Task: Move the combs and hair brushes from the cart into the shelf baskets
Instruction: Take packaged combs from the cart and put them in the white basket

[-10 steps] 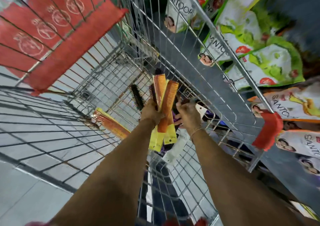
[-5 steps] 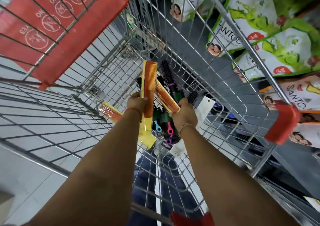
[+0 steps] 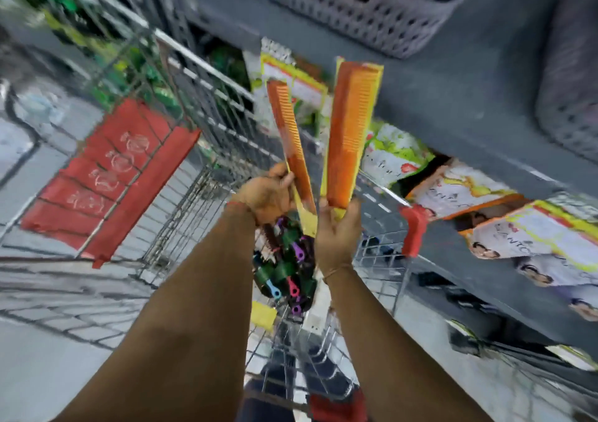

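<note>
My left hand (image 3: 267, 195) grips an orange comb in yellow packaging (image 3: 286, 137) by its lower end, held upright above the wire cart (image 3: 207, 175). My right hand (image 3: 336, 230) holds a second, wider orange comb (image 3: 351, 130) upright beside it. The two combs fan apart in a V. A bundle of hair brushes with green, purple, pink and blue handles (image 3: 286, 269) hangs below my hands; which hand carries it is hidden. A grey perforated shelf basket (image 3: 372, 10) sits on the shelf above the combs.
A second grey basket (image 3: 569, 98) stands at the right edge of the shelf. Hair-dye boxes (image 3: 462, 192) fill the lower shelf to the right. The cart's red child-seat flap (image 3: 110, 175) is at the left. The view is motion-blurred.
Both hands have risen out of the cart with the combs and brushes. The view has swung up towards the shelf, and the grey baskets have come into sight.
</note>
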### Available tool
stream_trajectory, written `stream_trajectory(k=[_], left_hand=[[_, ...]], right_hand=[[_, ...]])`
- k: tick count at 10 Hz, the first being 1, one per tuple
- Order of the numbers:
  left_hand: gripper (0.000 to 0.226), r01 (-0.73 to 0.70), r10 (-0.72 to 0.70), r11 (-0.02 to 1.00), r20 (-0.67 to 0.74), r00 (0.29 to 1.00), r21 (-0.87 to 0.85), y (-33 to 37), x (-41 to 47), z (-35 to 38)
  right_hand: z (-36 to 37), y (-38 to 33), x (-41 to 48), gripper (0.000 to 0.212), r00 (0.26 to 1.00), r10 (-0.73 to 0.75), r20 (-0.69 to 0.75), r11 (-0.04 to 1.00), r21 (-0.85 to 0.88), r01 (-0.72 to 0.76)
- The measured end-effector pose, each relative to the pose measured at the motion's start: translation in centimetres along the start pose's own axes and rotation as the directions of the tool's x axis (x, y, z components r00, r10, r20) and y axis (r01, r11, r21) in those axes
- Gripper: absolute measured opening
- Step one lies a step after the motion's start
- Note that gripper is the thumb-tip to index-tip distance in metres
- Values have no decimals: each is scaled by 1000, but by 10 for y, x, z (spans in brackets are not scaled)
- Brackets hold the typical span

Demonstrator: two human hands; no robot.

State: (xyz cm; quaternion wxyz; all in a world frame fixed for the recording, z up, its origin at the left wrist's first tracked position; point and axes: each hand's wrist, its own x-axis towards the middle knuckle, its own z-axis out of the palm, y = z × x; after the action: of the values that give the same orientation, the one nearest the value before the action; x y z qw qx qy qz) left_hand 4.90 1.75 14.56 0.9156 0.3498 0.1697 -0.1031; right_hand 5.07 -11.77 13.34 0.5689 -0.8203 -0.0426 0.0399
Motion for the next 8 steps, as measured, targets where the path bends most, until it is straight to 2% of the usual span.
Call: stream_trajectory(k=[1, 2, 3, 4, 5, 6, 7, 8], left_hand=[[13, -83, 74, 996, 305, 949, 16, 38, 21, 65], [27, -131, 70, 981, 375, 924, 142, 60, 42, 132], [33, -186, 104, 970, 418, 902, 159, 63, 57, 213], [34, -188, 111, 971, 418, 902, 147, 56, 72, 282], [16, -235, 146, 943, 340, 929, 237, 39, 87, 352], [32, -285, 195, 905, 288, 938, 316, 12, 109, 421], [30, -302, 223, 870, 235, 946, 391, -20, 132, 478], [19, -283, 229, 839, 171, 958, 464, -54, 147, 529]], right_hand=[[-31, -51, 26, 13, 981, -38, -190, 982, 176, 72], [-75, -88, 55, 16, 922, -73, -381, 952, 249, 179], [-134, -108, 81, 22, 890, -54, -453, 950, 252, 186], [-196, -121, 102, 16, 879, 20, -476, 931, 330, 157], [-268, -132, 120, 36, 812, 99, -576, 926, 352, 137], [-348, -133, 139, 41, 764, 77, -640, 963, 248, 110], [-427, -128, 154, 44, 751, 79, -656, 994, 108, -10], [-498, -112, 171, 44, 725, 148, -673, 987, 51, -154]])
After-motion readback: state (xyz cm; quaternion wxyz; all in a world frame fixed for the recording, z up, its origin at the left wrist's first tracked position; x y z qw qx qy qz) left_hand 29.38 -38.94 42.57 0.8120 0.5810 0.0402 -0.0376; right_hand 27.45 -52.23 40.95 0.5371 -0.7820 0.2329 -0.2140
